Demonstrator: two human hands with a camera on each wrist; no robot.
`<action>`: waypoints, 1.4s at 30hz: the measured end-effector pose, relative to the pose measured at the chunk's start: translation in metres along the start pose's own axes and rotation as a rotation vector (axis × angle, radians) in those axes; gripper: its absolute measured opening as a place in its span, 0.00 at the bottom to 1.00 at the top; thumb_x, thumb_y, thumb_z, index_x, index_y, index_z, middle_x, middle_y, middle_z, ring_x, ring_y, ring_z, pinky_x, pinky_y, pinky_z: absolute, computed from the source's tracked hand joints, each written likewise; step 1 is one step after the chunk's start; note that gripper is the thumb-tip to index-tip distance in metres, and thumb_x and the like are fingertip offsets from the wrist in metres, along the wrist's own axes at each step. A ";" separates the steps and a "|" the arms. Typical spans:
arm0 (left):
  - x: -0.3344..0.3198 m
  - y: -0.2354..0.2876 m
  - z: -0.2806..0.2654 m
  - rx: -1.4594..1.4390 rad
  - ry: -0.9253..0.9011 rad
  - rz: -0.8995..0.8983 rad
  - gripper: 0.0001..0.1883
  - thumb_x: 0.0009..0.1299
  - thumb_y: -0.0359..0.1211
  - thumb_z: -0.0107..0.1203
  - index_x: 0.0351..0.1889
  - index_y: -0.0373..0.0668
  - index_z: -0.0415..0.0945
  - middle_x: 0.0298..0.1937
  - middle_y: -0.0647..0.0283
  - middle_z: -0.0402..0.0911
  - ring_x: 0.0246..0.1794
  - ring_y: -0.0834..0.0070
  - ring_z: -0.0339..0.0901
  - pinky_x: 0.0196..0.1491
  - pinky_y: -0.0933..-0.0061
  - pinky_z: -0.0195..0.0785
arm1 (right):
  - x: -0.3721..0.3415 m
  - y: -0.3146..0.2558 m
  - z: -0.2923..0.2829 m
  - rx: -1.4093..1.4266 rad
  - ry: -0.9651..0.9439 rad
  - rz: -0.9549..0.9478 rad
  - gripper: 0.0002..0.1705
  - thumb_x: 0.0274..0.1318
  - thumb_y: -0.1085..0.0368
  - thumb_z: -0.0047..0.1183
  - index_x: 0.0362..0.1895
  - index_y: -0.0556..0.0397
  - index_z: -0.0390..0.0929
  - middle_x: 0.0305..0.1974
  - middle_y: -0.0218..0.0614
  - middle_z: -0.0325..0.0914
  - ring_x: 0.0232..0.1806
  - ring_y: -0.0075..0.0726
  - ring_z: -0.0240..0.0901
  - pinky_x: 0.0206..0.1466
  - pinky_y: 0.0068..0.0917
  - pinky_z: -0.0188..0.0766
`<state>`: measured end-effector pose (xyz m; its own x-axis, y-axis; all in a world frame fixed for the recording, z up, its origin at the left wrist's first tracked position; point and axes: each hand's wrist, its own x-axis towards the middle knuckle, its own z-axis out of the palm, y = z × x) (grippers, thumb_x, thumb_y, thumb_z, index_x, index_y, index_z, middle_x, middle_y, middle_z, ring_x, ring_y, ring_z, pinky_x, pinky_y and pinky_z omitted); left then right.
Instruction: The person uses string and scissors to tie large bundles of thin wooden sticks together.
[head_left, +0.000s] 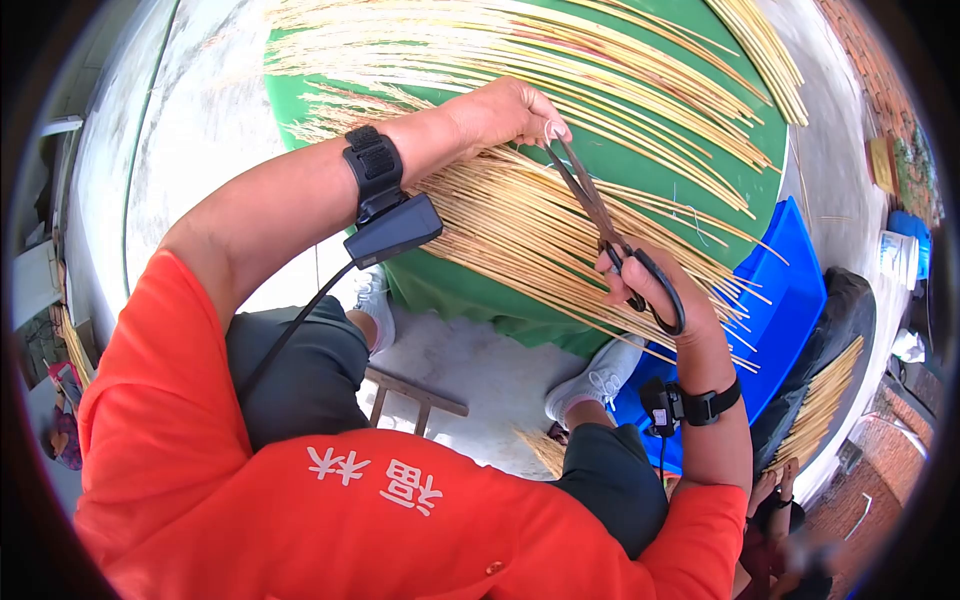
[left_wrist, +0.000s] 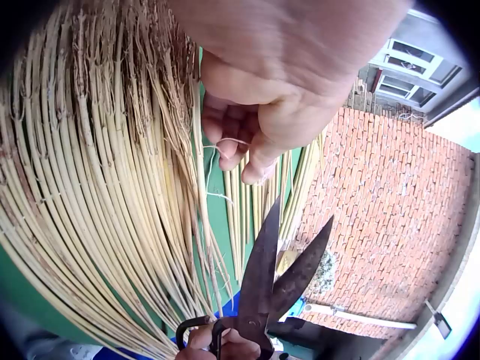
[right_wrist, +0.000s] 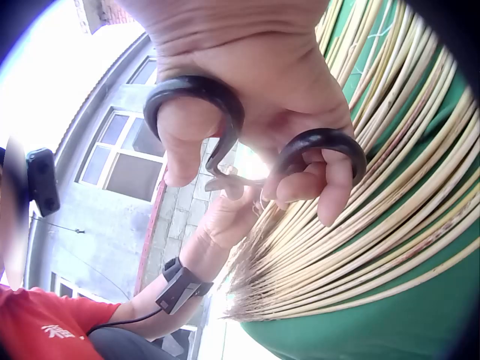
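Observation:
The left hand (head_left: 505,112) pinches a thin white string (left_wrist: 234,141) between thumb and fingers, above the edge of a row of straw stalks (head_left: 500,215). In the right hand (head_left: 655,285) are dark scissors (head_left: 590,195), thumb and fingers through the black loops (right_wrist: 199,88). Their blades (left_wrist: 259,262) are parted, tips close to the left fingertips and the string. The stalks lie side by side on a green cloth (head_left: 440,285), joined by thin string across them. Whether the blades touch the string, I cannot tell.
More stalks (head_left: 620,90) lie across the far part of the green-covered table. A blue bin (head_left: 790,285) stands at the right, beside a black bag (head_left: 840,310) and another stalk bundle (head_left: 825,400). Another person's hands (head_left: 775,490) show at the lower right.

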<state>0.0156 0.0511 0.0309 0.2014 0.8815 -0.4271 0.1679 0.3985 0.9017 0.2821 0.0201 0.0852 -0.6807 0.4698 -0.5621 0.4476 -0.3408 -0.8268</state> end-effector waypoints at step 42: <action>-0.171 0.123 0.082 -0.587 -0.082 0.134 0.21 0.70 0.39 0.42 0.52 0.29 0.64 0.41 0.46 0.75 0.44 0.63 0.75 0.51 0.68 0.68 | -0.325 0.345 0.076 0.480 1.295 0.239 0.14 0.56 0.58 0.47 0.39 0.55 0.72 0.24 0.32 0.73 0.25 0.29 0.71 0.24 0.21 0.66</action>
<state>0.0809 -0.0718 0.2093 0.2619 0.9205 -0.2898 -0.4194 0.3790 0.8249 0.6137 -0.3116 -0.0155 0.5120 0.6804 -0.5243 0.0568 -0.6359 -0.7697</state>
